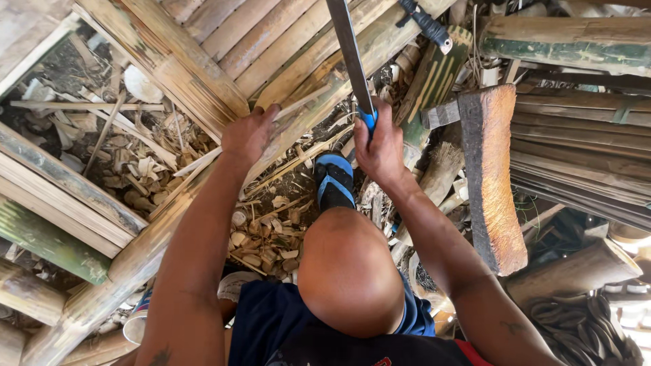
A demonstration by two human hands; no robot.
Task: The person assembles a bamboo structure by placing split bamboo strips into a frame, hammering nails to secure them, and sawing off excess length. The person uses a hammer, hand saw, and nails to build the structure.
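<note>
Left hand (249, 133) wrapped around bamboo pole (169, 224), keeping it steady; right hand (380, 146) tight on blue-handled long knife (350, 57), blade raised above it.

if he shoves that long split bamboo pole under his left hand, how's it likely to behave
The bamboo pole probably stays stiff: it spans the pile without sagging. Its curved wall suggests it could rock. The left hand grips a splintery split edge, so likely not slippery.

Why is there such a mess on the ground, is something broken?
Pale bamboo chips and splinters lie scattered over the ground around the sandalled foot. The long bamboo pole under the left hand is split and frayed along its edge. The right hand grips a long blade by its blue handle.
</note>
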